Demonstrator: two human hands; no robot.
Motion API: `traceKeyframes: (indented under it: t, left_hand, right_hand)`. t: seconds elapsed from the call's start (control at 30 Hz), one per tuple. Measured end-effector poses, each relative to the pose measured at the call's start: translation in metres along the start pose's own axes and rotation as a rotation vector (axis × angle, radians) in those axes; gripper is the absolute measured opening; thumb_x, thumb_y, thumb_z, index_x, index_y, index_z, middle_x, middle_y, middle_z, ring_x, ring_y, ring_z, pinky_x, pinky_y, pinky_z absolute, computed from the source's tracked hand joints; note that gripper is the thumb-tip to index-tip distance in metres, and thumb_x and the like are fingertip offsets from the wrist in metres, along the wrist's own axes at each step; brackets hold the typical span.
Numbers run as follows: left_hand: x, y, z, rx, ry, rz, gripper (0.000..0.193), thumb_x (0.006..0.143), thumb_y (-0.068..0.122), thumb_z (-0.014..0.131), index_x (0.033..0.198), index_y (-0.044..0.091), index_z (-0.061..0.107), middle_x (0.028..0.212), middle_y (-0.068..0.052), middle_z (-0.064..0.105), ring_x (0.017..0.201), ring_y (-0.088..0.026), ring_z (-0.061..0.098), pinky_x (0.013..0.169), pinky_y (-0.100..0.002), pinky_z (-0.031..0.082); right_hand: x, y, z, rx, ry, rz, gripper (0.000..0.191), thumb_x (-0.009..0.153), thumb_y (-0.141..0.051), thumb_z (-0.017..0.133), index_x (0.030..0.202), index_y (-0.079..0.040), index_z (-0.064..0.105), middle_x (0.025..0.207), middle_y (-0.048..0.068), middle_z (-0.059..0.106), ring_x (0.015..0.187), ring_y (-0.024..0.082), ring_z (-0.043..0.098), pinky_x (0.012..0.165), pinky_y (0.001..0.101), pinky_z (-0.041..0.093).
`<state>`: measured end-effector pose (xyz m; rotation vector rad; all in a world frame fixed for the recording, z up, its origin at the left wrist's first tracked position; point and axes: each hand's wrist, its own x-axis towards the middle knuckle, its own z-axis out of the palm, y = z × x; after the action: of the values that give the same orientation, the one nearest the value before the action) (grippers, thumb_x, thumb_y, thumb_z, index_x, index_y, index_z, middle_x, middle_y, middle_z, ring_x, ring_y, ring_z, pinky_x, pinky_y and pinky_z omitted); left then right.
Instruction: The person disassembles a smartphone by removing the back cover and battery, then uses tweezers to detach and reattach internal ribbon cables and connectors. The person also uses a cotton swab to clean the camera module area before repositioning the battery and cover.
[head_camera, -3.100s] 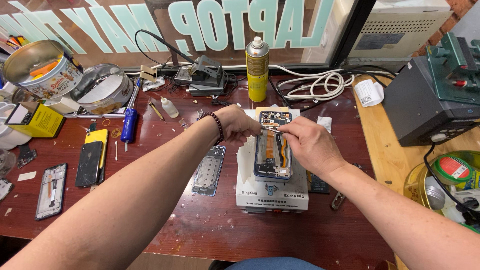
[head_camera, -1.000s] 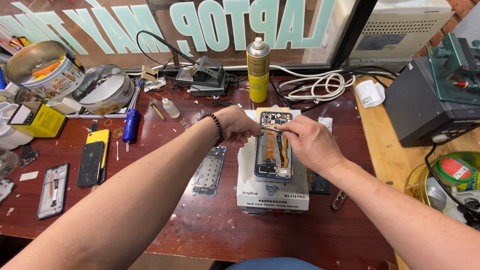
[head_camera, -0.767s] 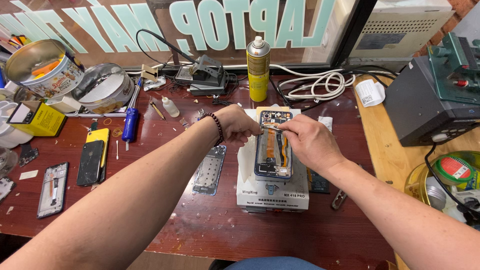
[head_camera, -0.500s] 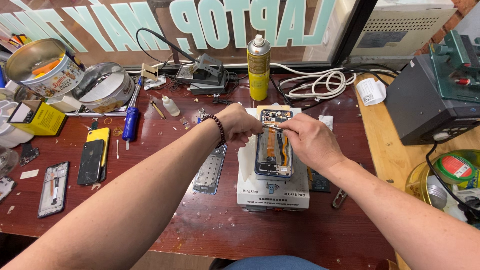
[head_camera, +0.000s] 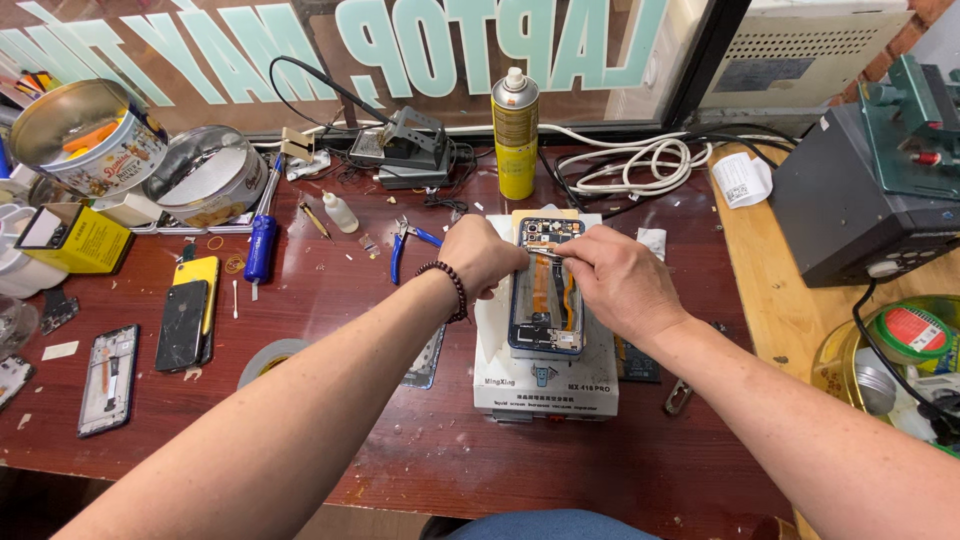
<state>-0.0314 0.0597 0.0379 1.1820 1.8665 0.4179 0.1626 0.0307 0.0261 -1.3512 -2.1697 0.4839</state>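
Note:
An opened phone (head_camera: 545, 300) with its back off lies on a white heating pad box (head_camera: 545, 385) in the middle of the dark red table (head_camera: 400, 450). My left hand (head_camera: 482, 255) rests on the phone's upper left edge and steadies it; a bead bracelet sits on that wrist. My right hand (head_camera: 615, 280) pinches thin metal tweezers (head_camera: 545, 250), whose tips touch the phone's upper inside near the camera area.
A yellow spray can (head_camera: 515, 135) and a soldering stand (head_camera: 405, 150) stand behind. Blue-handled pliers (head_camera: 405, 245), a blue screwdriver (head_camera: 260, 250), a yellow-cased phone (head_camera: 187, 322), a phone frame (head_camera: 108, 378) and round tins (head_camera: 85, 135) lie left. A black power unit (head_camera: 870, 180) stands right.
Hardly anything differs: both hands stay on the phone, with the tweezers shifting slightly at its top. The view has tilted a little.

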Motion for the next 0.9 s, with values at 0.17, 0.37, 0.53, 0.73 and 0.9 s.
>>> traceKeyframes:
  t: [0.17, 0.37, 0.53, 0.73, 0.9]
  left_hand:
    - [0.000, -0.001, -0.006, -0.094, -0.063, -0.049, 0.025, 0.078, 0.015, 0.081, 0.082, -0.006, 0.069, 0.077, -0.010, 0.068, 0.057, -0.017, 0.064, 0.047, -0.035, 0.056]
    - [0.008, -0.004, -0.009, -0.145, -0.125, -0.108, 0.016, 0.082, 0.012, 0.072, 0.084, -0.003, 0.070, 0.076, -0.008, 0.065, 0.057, -0.017, 0.063, 0.049, -0.033, 0.059]
    - [0.005, -0.007, -0.007, -0.181, -0.109, -0.082, 0.021, 0.080, 0.012, 0.079, 0.084, -0.004, 0.068, 0.076, -0.008, 0.065, 0.056, -0.016, 0.061, 0.047, -0.033, 0.054]
    - [-0.006, -0.009, 0.002, -0.199, 0.010, -0.026, 0.026, 0.075, 0.016, 0.083, 0.076, -0.007, 0.070, 0.068, -0.010, 0.067, 0.051, -0.017, 0.060, 0.044, -0.034, 0.051]
    - [-0.014, -0.004, 0.003, -0.056, 0.099, 0.016, 0.031, 0.073, 0.023, 0.082, 0.072, -0.006, 0.072, 0.071, -0.012, 0.073, 0.056, -0.019, 0.070, 0.048, -0.035, 0.058]
  right_hand:
    - [0.000, -0.001, 0.000, 0.002, -0.003, -0.002, 0.018, 0.093, -0.016, 0.065, 0.105, -0.011, 0.078, 0.102, 0.006, 0.073, 0.090, 0.028, 0.073, 0.078, 0.0391, 0.058]
    - [0.001, -0.003, -0.001, -0.006, -0.014, 0.019, 0.018, 0.093, -0.017, 0.065, 0.105, -0.012, 0.078, 0.103, 0.005, 0.073, 0.089, 0.026, 0.073, 0.078, 0.0386, 0.059]
    - [0.001, -0.003, -0.001, -0.014, -0.024, 0.030, 0.019, 0.093, -0.017, 0.066, 0.106, -0.013, 0.078, 0.101, 0.006, 0.073, 0.089, 0.027, 0.073, 0.078, 0.0390, 0.058]
    - [0.001, -0.001, 0.000, -0.005, -0.002, 0.000, 0.019, 0.092, -0.016, 0.066, 0.106, -0.013, 0.078, 0.102, 0.006, 0.073, 0.090, 0.029, 0.072, 0.077, 0.0400, 0.058]
    - [0.001, 0.001, 0.001, -0.013, -0.003, -0.017, 0.018, 0.092, -0.016, 0.066, 0.105, -0.012, 0.078, 0.103, 0.007, 0.073, 0.090, 0.029, 0.072, 0.078, 0.0403, 0.058]
